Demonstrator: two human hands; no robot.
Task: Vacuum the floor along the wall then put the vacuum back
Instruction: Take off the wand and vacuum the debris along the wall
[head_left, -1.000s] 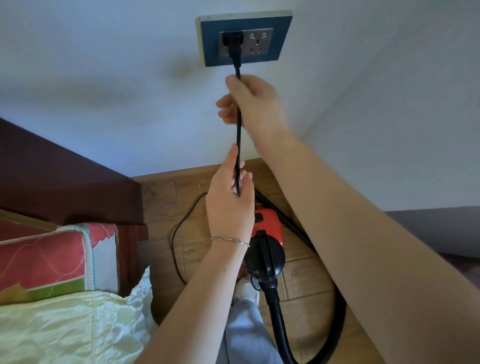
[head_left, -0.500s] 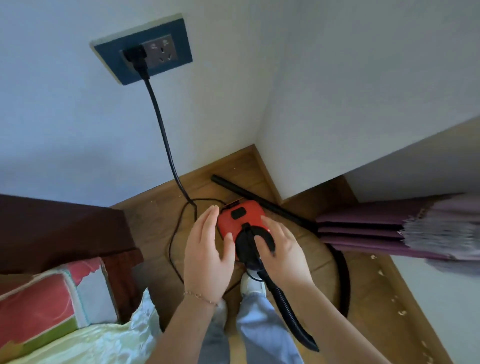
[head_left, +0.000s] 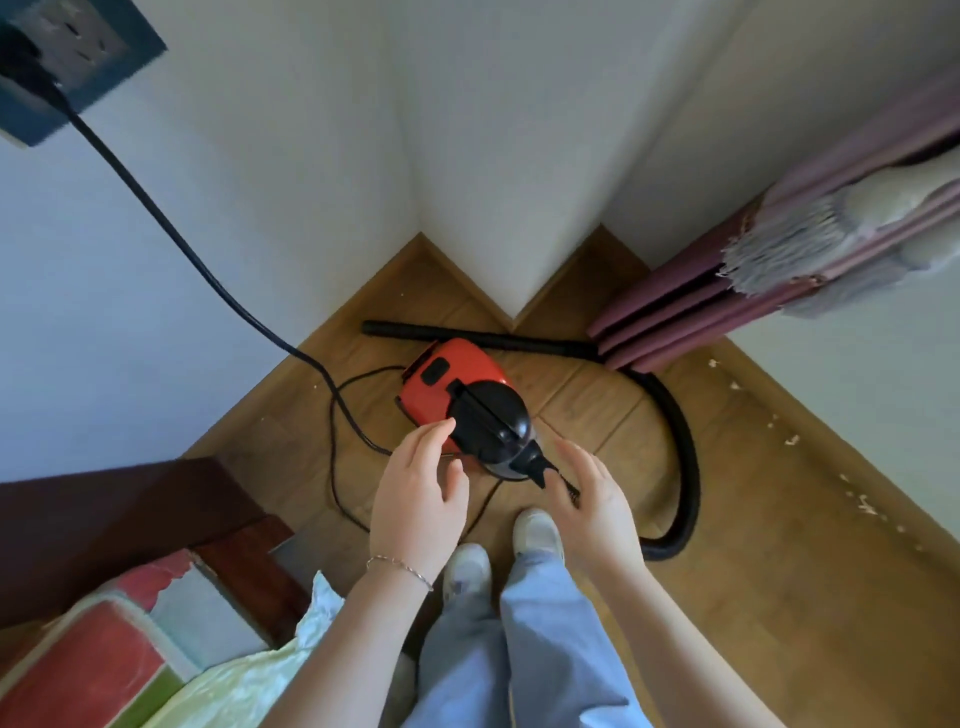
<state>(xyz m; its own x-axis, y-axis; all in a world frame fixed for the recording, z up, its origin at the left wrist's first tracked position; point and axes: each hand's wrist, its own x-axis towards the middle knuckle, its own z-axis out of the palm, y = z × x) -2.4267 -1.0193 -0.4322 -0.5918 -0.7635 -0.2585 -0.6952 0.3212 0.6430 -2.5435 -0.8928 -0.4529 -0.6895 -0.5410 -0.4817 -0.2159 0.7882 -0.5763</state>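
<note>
Head view: your left hand (head_left: 418, 499) and right hand (head_left: 589, 499) left the cord (head_left: 171, 228), now open, empty beside the vacuum (head_left: 462, 402). Plugged in; vacuuming next.

Red vacuum (head_left: 447, 382) with black dome and black hose (head_left: 680, 447), black cord (head_left: 208, 270) from dark blue socket plate (head_left: 111, 62), brown wood-grain floor (head_left: 753, 519), white walls (head_left: 260, 156), mauve curtain (head_left: 727, 291), pale blue trousers (head_left: 519, 649).

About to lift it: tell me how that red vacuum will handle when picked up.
The red vacuum looks compact, so probably light enough for one hand. Its ribbed black hose loops across the floor and will likely trail floppily. The power cord is plugged into the wall socket, so it may tug.
</note>
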